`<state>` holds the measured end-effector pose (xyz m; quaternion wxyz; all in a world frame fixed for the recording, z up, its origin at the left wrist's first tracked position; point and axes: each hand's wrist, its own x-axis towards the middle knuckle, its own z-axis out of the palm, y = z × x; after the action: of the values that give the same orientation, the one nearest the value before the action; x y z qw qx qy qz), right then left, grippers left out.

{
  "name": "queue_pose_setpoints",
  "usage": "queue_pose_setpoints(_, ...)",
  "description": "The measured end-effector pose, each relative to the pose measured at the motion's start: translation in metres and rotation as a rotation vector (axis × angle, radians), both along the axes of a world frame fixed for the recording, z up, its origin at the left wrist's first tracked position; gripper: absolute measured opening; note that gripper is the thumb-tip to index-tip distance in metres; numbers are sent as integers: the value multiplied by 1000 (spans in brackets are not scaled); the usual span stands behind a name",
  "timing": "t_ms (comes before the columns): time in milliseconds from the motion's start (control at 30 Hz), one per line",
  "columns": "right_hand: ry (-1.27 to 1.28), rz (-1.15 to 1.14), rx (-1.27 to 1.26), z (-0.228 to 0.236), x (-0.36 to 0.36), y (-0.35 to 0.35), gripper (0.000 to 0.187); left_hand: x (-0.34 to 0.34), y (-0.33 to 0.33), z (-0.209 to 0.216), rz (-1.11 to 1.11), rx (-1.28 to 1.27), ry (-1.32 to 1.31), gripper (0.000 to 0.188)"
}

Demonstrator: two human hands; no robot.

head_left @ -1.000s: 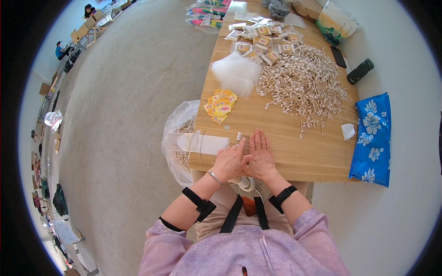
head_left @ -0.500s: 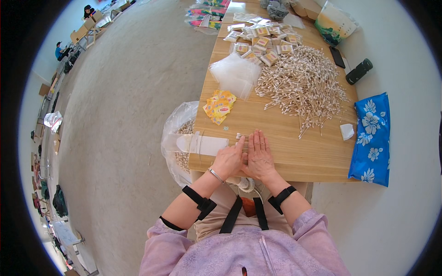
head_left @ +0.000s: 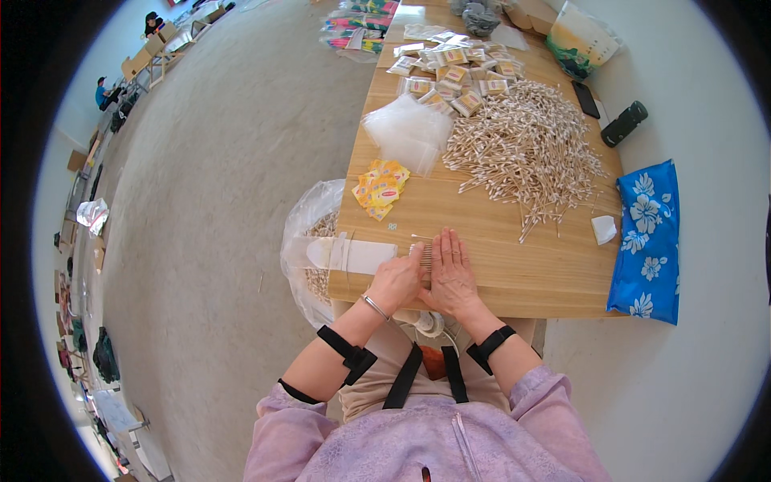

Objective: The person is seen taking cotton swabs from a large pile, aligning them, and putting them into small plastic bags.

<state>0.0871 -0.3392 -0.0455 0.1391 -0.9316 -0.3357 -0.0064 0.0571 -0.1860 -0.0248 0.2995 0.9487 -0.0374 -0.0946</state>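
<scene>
Your left hand [head_left: 395, 278] just bent its finger by the swabs [head_left: 426, 256] at twelve o'clock, grip unclear, while your right hand [head_left: 452, 277] lay flat beside them and one stick [head_left: 418, 236] poked out, so they likely weren't neat.

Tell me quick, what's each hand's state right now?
Left hand: partly curled at a row of cotton swabs; grip unclear.
Right hand: open, flat, beside that row.

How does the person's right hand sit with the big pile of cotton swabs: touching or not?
Apart. The head view shows a stretch of wooden tabletop between the right hand and the big pile of cotton swabs.
</scene>
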Motion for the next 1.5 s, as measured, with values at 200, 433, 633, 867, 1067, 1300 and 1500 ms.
queue_pose_setpoints(200,71,-24,-28,4,1,-2,106,17,2,23,123,24,67,43)
queue_pose_setpoints(433,50,-31,2,3,-5,2,107,50,20,-14,183,-193,-312,19)
queue_pose_setpoints(633,60,-66,1,0,-6,0,105,35,2,-27,483,-640,-364,27)
queue_pose_setpoints(867,48,-42,-22,-5,-11,5,97,8,-14,-42,470,-1114,-240,47)
queue_pose_setpoints(1067,90,-23,-15,1,-24,12,86,7,-13,-33,493,-1242,-201,50)
queue_pose_setpoints(1300,89,-68,5,-6,-30,46,82,2,14,-33,489,-1190,-186,52)
queue_pose_setpoints(1500,75,-43,8,-13,-32,100,80,-3,59,-22,570,-1084,-208,52)
